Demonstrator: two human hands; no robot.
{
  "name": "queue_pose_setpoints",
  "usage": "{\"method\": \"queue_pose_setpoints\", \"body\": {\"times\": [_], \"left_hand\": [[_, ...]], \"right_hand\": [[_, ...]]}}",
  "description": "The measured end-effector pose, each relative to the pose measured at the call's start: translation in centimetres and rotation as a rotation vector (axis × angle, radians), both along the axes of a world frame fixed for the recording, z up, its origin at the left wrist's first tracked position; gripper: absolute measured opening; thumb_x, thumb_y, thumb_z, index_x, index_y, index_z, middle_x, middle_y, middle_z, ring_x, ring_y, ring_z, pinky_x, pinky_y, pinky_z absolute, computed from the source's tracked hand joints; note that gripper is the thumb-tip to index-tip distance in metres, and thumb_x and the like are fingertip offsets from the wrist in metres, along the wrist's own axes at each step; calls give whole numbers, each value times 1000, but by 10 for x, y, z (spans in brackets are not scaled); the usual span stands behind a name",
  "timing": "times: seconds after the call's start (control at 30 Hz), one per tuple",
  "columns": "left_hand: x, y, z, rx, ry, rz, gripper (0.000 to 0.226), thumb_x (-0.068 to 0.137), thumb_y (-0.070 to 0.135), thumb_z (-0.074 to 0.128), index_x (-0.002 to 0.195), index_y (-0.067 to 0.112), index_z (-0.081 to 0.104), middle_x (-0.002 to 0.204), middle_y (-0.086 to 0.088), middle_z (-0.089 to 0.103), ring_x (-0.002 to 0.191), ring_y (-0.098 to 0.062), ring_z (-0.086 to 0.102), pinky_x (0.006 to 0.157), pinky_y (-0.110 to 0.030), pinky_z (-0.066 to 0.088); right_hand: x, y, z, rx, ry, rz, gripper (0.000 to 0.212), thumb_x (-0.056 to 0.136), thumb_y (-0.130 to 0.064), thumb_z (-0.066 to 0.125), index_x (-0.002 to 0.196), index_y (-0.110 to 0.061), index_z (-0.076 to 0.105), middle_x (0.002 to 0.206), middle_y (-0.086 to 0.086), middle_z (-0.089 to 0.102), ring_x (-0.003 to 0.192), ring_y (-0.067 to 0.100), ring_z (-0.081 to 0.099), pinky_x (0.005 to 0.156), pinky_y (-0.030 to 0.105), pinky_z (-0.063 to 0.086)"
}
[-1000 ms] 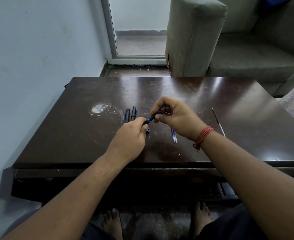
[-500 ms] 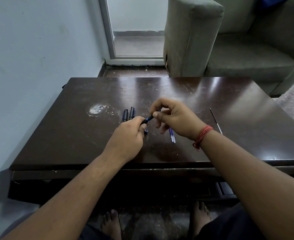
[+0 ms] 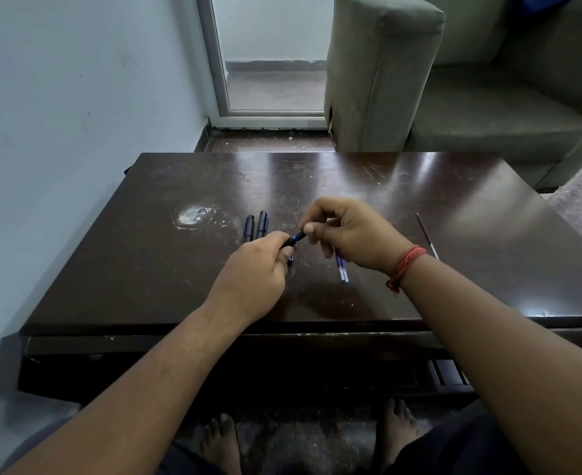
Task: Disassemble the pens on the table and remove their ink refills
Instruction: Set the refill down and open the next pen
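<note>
Showing partial progress: two refills lie freed on the desk, while one pen is pinched between the fingers of the left hand and right hand, and two dark pen pieces wait beside.

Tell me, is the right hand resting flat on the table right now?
No, the right hand is raised above the table, pinching one end of the pen that the left hand grips.

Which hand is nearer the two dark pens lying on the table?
Left. The left hand sits just in front of the two dark pens, its knuckles almost at their near ends. The right hand is off to their right, across the held pen.
</note>
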State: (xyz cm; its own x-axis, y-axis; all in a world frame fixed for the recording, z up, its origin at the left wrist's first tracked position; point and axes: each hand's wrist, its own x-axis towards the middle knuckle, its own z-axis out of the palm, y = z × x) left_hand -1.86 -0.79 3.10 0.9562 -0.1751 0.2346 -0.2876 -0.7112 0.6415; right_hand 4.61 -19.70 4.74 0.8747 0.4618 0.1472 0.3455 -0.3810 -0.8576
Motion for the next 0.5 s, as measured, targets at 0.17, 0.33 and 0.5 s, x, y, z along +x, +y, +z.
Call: {"method": "queue_pose_setpoints", "body": {"times": [0.17, 0.33, 0.5], "left_hand": [[0, -1, 2, -23, -12, 3, 16, 102, 19, 46, 96, 20, 61, 71, 4, 60, 65, -18, 57, 63, -46, 50], [-1, 0, 2, -10, -5, 0, 16, 102, 19, 46, 94, 18, 60, 73, 2, 60, 67, -21, 57, 67, -49, 50], [-2, -1, 3, -1, -14, 1, 15, 102, 19, 47, 97, 19, 61, 72, 2, 61, 65, -20, 58, 64, -48, 50]], "right_hand": [[-1, 1, 2, -60, -71, -52, 22, 90, -43, 65, 88, -21, 66, 69, -7, 69, 50, 11, 62, 50, 30, 54], [-2, -3, 1, -8, 2, 29, 5, 92, -20, 67, 91, -25, 66, 64, -5, 66, 52, 11, 62, 47, 24, 47], [-4, 2, 1, -112, -90, -63, 34, 91, -53, 56, 83, -21, 66, 66, -1, 68, 46, 11, 62, 48, 28, 52]]}}
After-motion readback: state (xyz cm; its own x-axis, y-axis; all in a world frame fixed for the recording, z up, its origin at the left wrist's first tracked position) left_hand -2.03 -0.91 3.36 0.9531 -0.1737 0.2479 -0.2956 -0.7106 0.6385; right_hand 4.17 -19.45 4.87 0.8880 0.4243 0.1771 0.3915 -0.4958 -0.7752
